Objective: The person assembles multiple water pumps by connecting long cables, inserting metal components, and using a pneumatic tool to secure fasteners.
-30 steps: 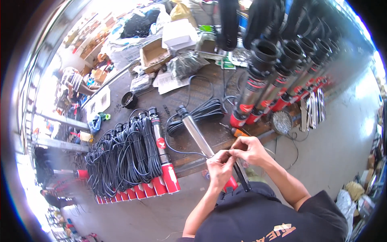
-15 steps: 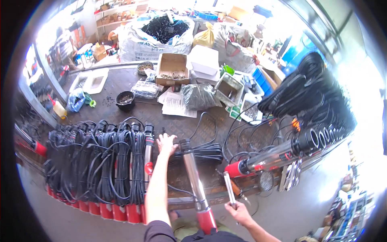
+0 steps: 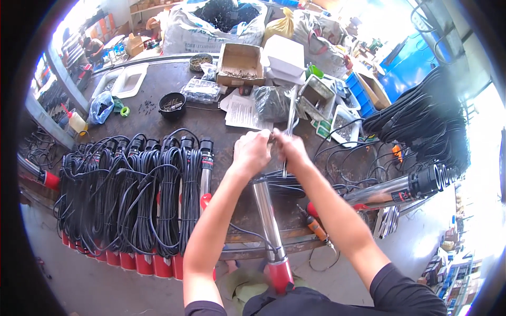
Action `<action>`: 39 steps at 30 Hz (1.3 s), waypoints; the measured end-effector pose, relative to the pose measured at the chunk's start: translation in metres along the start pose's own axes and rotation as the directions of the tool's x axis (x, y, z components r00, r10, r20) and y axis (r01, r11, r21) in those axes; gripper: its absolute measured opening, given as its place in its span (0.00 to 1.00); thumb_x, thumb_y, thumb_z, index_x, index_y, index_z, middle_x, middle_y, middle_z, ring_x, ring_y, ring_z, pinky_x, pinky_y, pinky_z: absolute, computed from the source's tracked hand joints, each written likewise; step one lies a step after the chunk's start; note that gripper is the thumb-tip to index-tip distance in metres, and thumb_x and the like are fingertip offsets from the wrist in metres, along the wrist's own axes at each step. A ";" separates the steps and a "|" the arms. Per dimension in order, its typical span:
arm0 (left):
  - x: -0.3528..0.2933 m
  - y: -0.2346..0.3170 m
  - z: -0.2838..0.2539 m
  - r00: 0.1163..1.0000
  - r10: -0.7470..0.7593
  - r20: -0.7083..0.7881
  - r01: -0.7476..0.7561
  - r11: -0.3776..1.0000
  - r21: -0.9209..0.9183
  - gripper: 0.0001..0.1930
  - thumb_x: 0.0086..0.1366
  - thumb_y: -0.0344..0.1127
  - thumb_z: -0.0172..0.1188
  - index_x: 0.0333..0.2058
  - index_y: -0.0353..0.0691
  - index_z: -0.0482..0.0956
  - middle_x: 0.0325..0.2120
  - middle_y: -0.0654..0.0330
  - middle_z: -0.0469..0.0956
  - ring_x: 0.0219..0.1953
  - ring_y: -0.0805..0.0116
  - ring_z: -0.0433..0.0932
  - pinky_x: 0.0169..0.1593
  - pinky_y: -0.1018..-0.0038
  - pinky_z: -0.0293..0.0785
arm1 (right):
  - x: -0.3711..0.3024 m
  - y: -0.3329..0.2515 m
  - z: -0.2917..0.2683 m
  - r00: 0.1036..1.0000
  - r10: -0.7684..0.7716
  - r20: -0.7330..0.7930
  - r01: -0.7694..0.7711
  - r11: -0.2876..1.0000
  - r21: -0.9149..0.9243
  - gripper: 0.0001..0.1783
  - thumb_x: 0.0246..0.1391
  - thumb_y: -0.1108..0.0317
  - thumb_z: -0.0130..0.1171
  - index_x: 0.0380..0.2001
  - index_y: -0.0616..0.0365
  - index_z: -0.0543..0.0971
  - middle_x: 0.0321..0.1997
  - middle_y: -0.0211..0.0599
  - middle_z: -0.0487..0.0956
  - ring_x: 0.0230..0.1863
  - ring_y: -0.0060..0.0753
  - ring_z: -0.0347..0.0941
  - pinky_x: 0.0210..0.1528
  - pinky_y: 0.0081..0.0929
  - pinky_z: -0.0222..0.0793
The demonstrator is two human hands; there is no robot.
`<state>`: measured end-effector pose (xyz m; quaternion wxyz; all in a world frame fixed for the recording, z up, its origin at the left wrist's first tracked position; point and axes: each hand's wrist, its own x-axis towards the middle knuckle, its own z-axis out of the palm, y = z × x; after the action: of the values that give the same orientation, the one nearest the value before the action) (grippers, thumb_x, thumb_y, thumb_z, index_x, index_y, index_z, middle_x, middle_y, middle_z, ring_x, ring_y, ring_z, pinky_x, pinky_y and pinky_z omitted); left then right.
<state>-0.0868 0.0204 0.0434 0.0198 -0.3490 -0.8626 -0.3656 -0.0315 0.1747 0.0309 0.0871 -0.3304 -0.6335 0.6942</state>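
Steel tube pump (image 3: 268, 224) with red end, lengthwise on bench, black cable coil (image 3: 284, 184) atop

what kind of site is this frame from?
Likely a pump assembly workshop: a row of steel cylinders wrapped in black cable coils on a workbench, open boxes of small parts, and both hands working above another cylinder.

Cluttered brown workbench (image 3: 211, 121), bright daylight

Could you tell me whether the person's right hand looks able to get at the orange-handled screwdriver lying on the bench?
Probably yes: the screwdriver lies uncovered just under the right forearm. But the right hand is busy gripping the thin metal strip.
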 end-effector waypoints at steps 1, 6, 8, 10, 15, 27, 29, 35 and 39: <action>-0.010 0.007 -0.015 0.995 -0.100 0.010 0.100 0.992 -0.073 0.10 0.64 0.36 0.60 0.40 0.40 0.85 0.35 0.48 0.84 0.39 0.44 0.82 0.46 0.57 0.78 | 0.015 -0.014 0.005 0.996 -0.010 -0.093 0.013 0.999 0.030 0.14 0.58 0.54 0.67 0.26 0.49 0.77 0.16 0.19 0.65 0.14 0.16 0.56 0.17 0.23 0.51; -0.086 -0.028 0.004 0.871 -0.097 0.482 0.457 0.520 -0.721 0.09 0.65 0.32 0.64 0.40 0.31 0.84 0.29 0.64 0.83 0.33 0.76 0.80 0.42 0.76 0.76 | 0.089 -0.068 -0.065 0.963 -0.012 -0.269 0.104 0.938 0.330 0.08 0.62 0.61 0.62 0.31 0.51 0.79 0.18 0.18 0.66 0.14 0.13 0.57 0.15 0.15 0.50; -0.085 -0.042 0.027 0.913 -0.047 0.406 0.334 0.660 -0.673 0.10 0.60 0.33 0.66 0.38 0.33 0.85 0.36 0.55 0.85 0.45 0.64 0.81 0.53 0.69 0.74 | 0.086 -0.063 -0.079 0.942 -0.109 -0.317 0.196 0.946 0.258 0.13 0.63 0.58 0.61 0.28 0.53 0.79 0.19 0.20 0.71 0.14 0.14 0.60 0.13 0.17 0.51; -0.062 -0.056 0.037 0.993 0.076 0.091 -0.015 0.841 -0.541 0.10 0.57 0.34 0.68 0.35 0.34 0.86 0.41 0.51 0.85 0.53 0.57 0.79 0.59 0.65 0.71 | 0.062 -0.036 -0.081 0.982 -0.128 -0.142 0.138 0.988 0.064 0.18 0.63 0.51 0.62 0.31 0.55 0.82 0.25 0.27 0.80 0.19 0.13 0.64 0.16 0.15 0.54; -0.034 -0.075 0.095 0.991 -0.098 0.095 0.137 0.723 -0.677 0.07 0.56 0.31 0.68 0.33 0.34 0.86 0.41 0.52 0.86 0.50 0.63 0.80 0.53 0.68 0.75 | -0.041 0.067 -0.051 0.957 -0.250 0.150 0.290 0.762 -0.579 0.18 0.52 0.54 0.72 0.35 0.59 0.87 0.25 0.34 0.82 0.30 0.24 0.76 0.36 0.29 0.73; -0.037 -0.071 0.117 0.929 -0.365 -0.054 0.159 0.526 -0.835 0.13 0.67 0.36 0.64 0.29 0.31 0.87 0.26 0.56 0.86 0.25 0.75 0.79 0.33 0.77 0.73 | -0.084 0.079 -0.016 0.883 -0.303 0.358 0.468 0.622 -0.627 0.13 0.50 0.66 0.67 0.38 0.60 0.80 0.27 0.43 0.79 0.29 0.39 0.77 0.36 0.33 0.72; -0.040 -0.088 0.126 0.904 -0.426 0.025 0.209 0.389 -0.897 0.12 0.67 0.34 0.64 0.29 0.31 0.86 0.27 0.55 0.86 0.26 0.76 0.80 0.33 0.78 0.73 | -0.106 0.066 -0.012 0.946 -0.177 0.271 0.306 0.762 -0.570 0.20 0.55 0.60 0.67 0.48 0.57 0.79 0.29 0.39 0.81 0.30 0.33 0.77 0.38 0.31 0.72; -0.032 -0.081 0.127 0.896 -0.431 0.104 0.292 0.397 -0.870 0.13 0.67 0.33 0.63 0.27 0.29 0.84 0.26 0.55 0.86 0.28 0.76 0.81 0.36 0.78 0.75 | -0.138 0.127 -0.057 0.984 -0.177 0.010 0.160 0.863 -0.480 0.22 0.66 0.59 0.57 0.60 0.53 0.78 0.38 0.34 0.74 0.37 0.24 0.73 0.46 0.24 0.71; -0.030 -0.086 0.130 0.900 -0.418 0.124 0.304 0.397 -0.866 0.14 0.69 0.35 0.62 0.26 0.31 0.82 0.27 0.55 0.86 0.25 0.78 0.79 0.33 0.80 0.73 | -0.180 0.147 -0.050 0.983 -0.176 -0.050 0.141 0.904 -0.404 0.22 0.63 0.63 0.62 0.58 0.57 0.79 0.36 0.34 0.72 0.36 0.25 0.72 0.42 0.26 0.71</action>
<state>-0.0884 0.0439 -0.1135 -0.1898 -0.0935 -0.6094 -0.7641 0.1783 0.0919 -0.0430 0.1014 -0.3179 -0.7819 0.5265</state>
